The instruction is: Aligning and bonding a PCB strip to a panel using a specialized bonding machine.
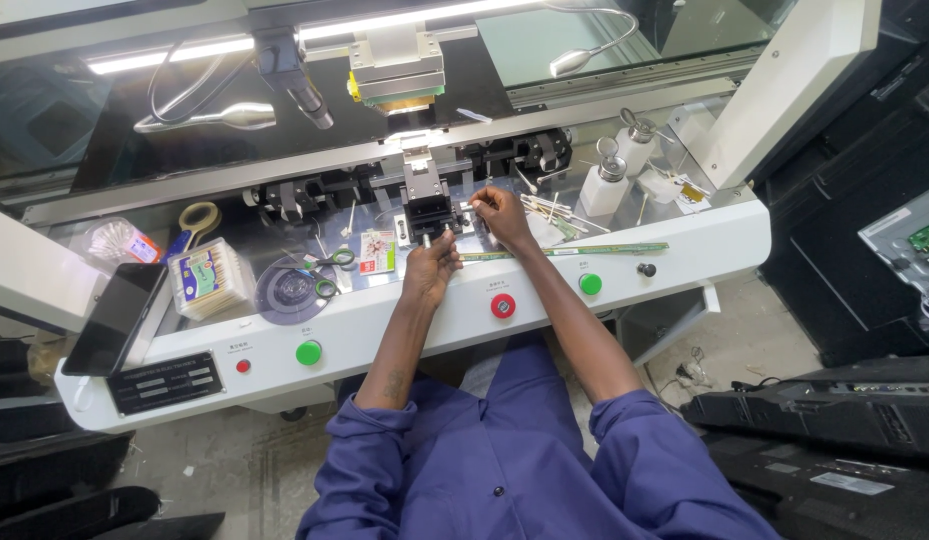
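Left hand (431,268) pinches a small pin-like part at the black fixture (428,215) directly above it; right hand (500,213) pinches a thin swab stick (469,207) just right of that fixture; green strip (565,250) lies on the worktop (685,245) below the right hand; scissors (330,262) left of the left hand.

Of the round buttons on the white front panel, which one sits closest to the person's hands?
The large red button, directly below the left hand. The two green buttons, and, and the small red one lie farther off to the sides.
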